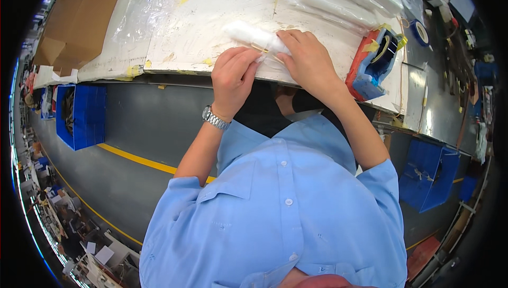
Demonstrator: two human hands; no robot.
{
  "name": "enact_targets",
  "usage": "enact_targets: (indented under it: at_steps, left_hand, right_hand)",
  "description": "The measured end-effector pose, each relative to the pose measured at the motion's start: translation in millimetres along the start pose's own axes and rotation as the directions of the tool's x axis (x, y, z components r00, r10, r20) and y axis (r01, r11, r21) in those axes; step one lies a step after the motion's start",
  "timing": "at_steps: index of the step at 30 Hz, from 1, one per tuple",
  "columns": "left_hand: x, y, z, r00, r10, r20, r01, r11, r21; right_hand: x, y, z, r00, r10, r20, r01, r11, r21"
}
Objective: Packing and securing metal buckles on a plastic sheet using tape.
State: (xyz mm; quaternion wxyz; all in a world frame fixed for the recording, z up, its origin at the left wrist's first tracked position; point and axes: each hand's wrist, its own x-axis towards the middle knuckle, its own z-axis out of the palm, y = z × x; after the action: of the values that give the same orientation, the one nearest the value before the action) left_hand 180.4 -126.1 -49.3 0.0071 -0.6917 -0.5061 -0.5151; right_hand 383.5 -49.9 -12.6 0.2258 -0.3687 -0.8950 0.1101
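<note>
At the near edge of the white worktable (pixel 206 42) lies a soft white bundle (pixel 246 32) in what looks like clear plastic. A thin gold-coloured strip (pixel 260 48) shows across it between my hands. My left hand (pixel 233 79), with a metal watch on its wrist, is closed, fingertips pinched at the bundle's near side by the strip; exactly what sits in the pinch is hidden. My right hand (pixel 312 63) grips the bundle's right end, fingers on its far side and thumb on its near side.
A red and blue tape dispenser (pixel 365 71) stands right of my right hand. Several plastic-wrapped white rolls (pixel 336 5) lie behind it, with a blue tape roll (pixel 419 33) farther right. An open cardboard box (pixel 79 18) and clear film (pixel 140 15) are at left. Blue bins (pixel 87 116) stand below.
</note>
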Motion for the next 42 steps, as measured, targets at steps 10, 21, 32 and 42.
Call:
enact_targets:
  at_steps: [10,21,32,42]
  left_hand:
    - [10,-5,0,0.997,0.044,0.062,-0.047,0.998,0.047]
    - [32,22,-38,0.569,-0.724,0.390,0.820,0.467,-0.331]
    - [37,3,-2,0.834,-0.508,0.217,0.550,0.802,-0.235]
    - [83,-32,-29,0.807,-0.478,0.347,0.559,0.808,-0.187]
  right_hand:
    - [18,25,-6,0.841,0.355,0.408,-0.538,0.470,0.700]
    - [17,19,-2,0.744,0.209,0.635,-0.624,-0.123,0.772]
    - [-2,-9,8,0.784,0.247,0.569,-0.448,-0.410,0.795]
    - [3,-58,27,0.774,0.109,0.624,-0.329,-0.772,0.544]
